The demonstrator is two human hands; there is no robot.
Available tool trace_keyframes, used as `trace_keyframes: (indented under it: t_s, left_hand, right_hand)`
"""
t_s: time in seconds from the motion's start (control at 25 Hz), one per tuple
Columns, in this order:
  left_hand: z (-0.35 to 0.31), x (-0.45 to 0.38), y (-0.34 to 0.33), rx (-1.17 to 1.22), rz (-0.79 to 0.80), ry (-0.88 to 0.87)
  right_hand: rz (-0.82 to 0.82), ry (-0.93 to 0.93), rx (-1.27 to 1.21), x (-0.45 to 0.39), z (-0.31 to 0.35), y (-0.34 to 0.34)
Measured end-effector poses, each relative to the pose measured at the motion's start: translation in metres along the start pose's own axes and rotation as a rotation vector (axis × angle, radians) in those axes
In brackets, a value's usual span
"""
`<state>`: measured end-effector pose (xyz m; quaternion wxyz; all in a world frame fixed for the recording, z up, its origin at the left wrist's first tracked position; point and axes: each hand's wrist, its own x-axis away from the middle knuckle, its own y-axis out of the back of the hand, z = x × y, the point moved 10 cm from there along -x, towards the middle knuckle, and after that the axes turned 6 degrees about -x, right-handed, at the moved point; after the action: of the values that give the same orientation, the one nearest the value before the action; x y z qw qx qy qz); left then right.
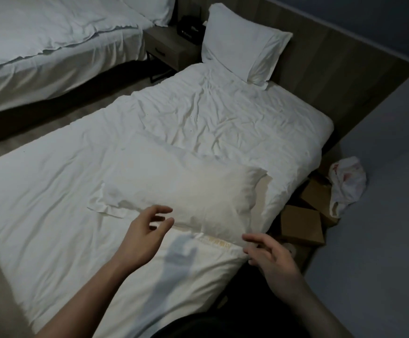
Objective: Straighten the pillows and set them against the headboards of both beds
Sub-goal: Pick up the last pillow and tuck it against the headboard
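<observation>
A white pillow (189, 191) lies flat across the near bed (52, 203), on its rumpled white cover. My left hand (145, 235) hovers open just in front of the pillow's near edge, fingers spread. At the pillow's near right corner my right hand (269, 254) is open as well, holding nothing. A second white pillow (240, 42) stands propped against the wooden headboard (320, 69) at the far end of this bed. The other bed (40, 45) lies at the top left, with a pillow (154, 8) at its head.
A nightstand (167, 50) with a black object (190, 30) on top stands between the beds. Cardboard boxes (303, 223) and a white plastic bag (347, 186) sit on the floor to the right of the near bed, beside the grey wall.
</observation>
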<state>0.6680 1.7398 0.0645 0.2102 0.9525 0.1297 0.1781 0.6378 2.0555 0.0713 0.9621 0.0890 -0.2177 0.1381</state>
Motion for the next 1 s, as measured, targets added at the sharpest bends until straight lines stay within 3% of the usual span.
trace_keyframes:
  t_s: [0.28, 0.6, 0.84, 1.0]
  left_hand:
    - [0.038, -0.026, -0.059, 0.023, -0.155, 0.255]
    - [0.026, -0.115, -0.121, -0.006, -0.238, 0.492]
    - [0.098, -0.174, -0.144, -0.065, -0.208, 0.696]
    - [0.163, -0.198, -0.144, 0.034, -0.250, 0.876]
  right_hand:
    - [0.138, -0.055, 0.101, -0.144, 0.004, 0.056]
    - [0.391, -0.034, 0.198, -0.306, 0.032, 0.093]
    - [0.411, -0.167, 0.389, -0.404, -0.020, 0.096]
    - [0.327, -0.203, 0.485, -0.456, -0.043, 0.088]
